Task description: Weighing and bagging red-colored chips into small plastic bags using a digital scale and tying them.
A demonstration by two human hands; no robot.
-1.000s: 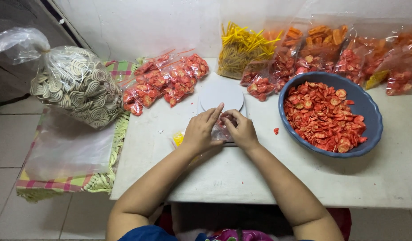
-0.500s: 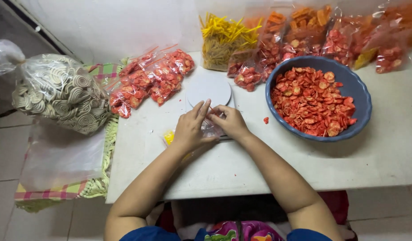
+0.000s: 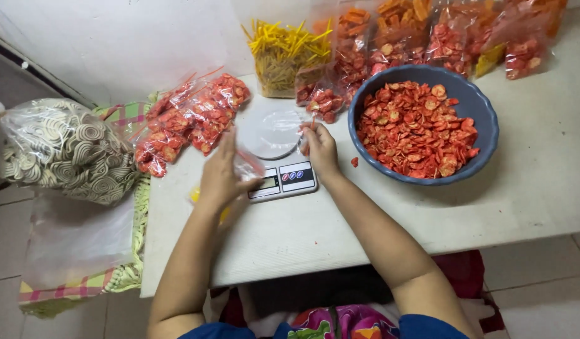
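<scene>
My left hand (image 3: pixel 222 174) and my right hand (image 3: pixel 321 149) are over a small white digital kitchen scale (image 3: pixel 284 180) with a round white platform (image 3: pixel 269 133). Each hand pinches thin clear plastic; it looks like one small empty clear bag (image 3: pixel 247 167), blurred and hard to make out. The left hand is at the scale's left side, and the right hand is at its upper right corner. Just right of the right hand stands a blue bowl (image 3: pixel 481 110) heaped with red-orange round chips (image 3: pixel 415 129).
Small sealed bags of red chips (image 3: pixel 189 119) lie left of the scale. More bags of red chips, orange snacks and yellow sticks (image 3: pixel 287 53) line the back wall. A big bag of white spiral crackers (image 3: pixel 64 150) sits on a cloth-covered surface at the left. One loose chip (image 3: pixel 354 162) lies by the bowl.
My hands, which were close together over the scale, have drawn apart: the left moved left and the right stayed near the scale's right corner. The camera view shifted closer.
</scene>
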